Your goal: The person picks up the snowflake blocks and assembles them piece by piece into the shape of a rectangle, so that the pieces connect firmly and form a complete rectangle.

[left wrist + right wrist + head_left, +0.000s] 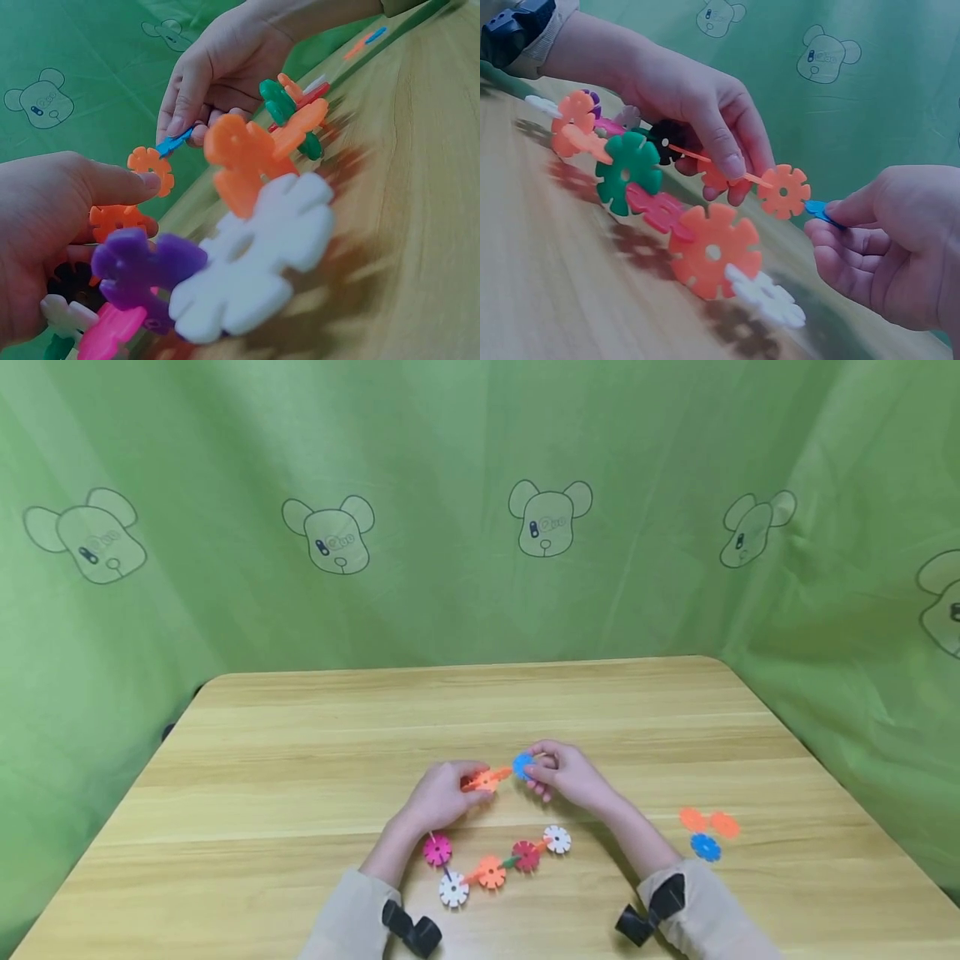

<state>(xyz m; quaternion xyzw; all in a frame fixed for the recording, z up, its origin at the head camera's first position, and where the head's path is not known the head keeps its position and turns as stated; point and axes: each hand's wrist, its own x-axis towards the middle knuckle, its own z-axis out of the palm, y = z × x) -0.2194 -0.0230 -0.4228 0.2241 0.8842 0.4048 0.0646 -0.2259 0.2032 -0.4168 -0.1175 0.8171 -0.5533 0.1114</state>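
My left hand (441, 795) grips orange notched discs (487, 782) in a linked chain of flower-shaped plastic pieces. Between the thumb and fingers of my right hand (568, 777) is a blue notched disc (522, 767). Its edge meets the end orange disc (784, 192) in the right wrist view; how deep the slots engage I cannot tell. Closer to my body the chain curves over the table, through a pink disc (437, 850), a white disc (453, 890), an orange disc (491, 872), a red disc (526, 856) and a white end disc (557, 839). A black disc (666, 142) shows beside my left hand.
To the right on the wooden table (315, 727) lie two loose orange discs (724, 824) and one blue disc (706, 847), close together. A green curtain (442, 610) with printed bear heads hangs behind and along both sides of the table.
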